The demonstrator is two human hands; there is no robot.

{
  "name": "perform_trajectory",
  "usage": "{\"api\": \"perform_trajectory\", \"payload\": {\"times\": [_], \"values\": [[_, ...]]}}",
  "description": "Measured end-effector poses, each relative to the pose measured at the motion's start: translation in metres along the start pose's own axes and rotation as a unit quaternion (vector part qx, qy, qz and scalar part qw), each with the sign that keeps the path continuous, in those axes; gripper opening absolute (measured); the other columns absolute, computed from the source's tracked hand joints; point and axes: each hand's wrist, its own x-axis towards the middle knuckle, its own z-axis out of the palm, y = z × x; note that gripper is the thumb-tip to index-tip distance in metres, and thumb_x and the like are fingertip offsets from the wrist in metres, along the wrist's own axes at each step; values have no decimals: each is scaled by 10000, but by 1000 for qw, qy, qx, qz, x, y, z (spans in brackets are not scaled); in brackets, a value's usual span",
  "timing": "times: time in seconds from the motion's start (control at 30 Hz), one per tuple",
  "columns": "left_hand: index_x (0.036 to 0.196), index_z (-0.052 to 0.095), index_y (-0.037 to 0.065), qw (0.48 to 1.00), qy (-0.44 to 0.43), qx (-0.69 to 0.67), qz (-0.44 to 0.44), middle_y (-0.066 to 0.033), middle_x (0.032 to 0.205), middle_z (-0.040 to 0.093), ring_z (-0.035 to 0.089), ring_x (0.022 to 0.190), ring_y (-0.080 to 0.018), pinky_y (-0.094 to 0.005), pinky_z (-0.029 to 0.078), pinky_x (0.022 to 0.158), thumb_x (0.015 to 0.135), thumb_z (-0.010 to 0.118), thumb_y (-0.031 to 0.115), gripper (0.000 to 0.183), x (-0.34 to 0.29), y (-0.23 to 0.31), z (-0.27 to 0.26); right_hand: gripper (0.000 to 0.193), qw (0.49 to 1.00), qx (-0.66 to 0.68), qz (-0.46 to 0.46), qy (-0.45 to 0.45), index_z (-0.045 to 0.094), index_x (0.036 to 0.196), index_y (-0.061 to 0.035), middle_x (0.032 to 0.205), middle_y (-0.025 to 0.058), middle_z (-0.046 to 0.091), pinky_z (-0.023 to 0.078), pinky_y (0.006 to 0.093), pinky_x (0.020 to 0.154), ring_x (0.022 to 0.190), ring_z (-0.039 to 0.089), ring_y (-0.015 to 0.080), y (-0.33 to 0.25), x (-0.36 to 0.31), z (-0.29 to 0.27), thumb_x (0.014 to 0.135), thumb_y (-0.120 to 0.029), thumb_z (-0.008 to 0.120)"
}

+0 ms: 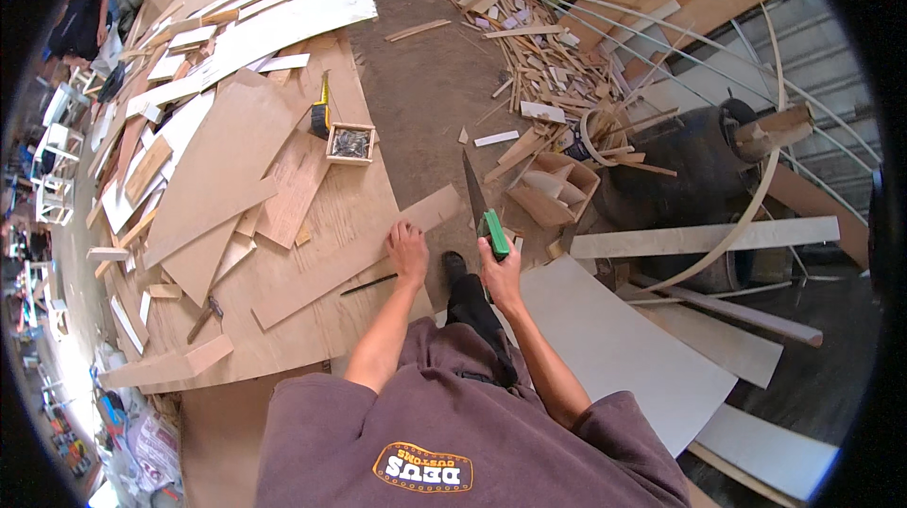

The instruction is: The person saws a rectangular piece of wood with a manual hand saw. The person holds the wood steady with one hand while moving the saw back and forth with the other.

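Note:
My right hand (501,270) is wrapped round the green handle of a handsaw (475,191). Its dark, tapering blade points forward, beside the far end of a long plywood strip (331,283). That strip lies slantwise on the workbench (326,343), and its far end juts past the bench's right edge. My left hand (406,248) presses on the strip near that edge, with bent fingers at its upper side. A thin dark pencil-like stick (368,284) lies on the bench by my left wrist.
Further along the bench are a small box of nails (350,143), a tape measure (321,113), a hammer (202,319) and stacked boards (213,168). Wood scraps (553,64) cover the floor ahead. A dark metal drum (675,163) and a white panel (605,347) are on the right.

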Motion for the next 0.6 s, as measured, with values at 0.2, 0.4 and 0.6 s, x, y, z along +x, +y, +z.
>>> {"api": "perform_trajectory", "payload": {"times": [0.2, 0.4, 0.6], "values": [[1054, 681, 21, 998, 8, 48, -43, -142, 1203, 576, 471, 1237, -340, -480, 372, 1082, 934, 642, 161, 188, -6, 12, 9, 224, 996, -14, -52, -70, 581, 1019, -35, 604, -31, 488, 335, 259, 377, 417, 436, 69, 6, 52, 0, 1014, -238, 676], [1065, 676, -2, 987, 70, -46, -137, -149, 1120, 606, 518, 1166, -339, -456, 407, 1046, 951, 635, 176, 215, -23, 9, 12, 239, 987, -1, 30, -158, 602, 950, -34, 726, -47, 493, 367, 276, 539, 622, 434, 60, -33, 86, -2, 1012, -250, 682], [1040, 745, 53, 978, 72, -23, -196, -104, 1052, 647, 560, 1119, -290, -450, 394, 1043, 912, 705, 223, 217, -10, 29, 1, 245, 978, 7, 19, -206, 599, 953, -42, 718, -56, 476, 335, 274, 512, 592, 403, 58, -22, 130, -10, 1011, -264, 684]]}}
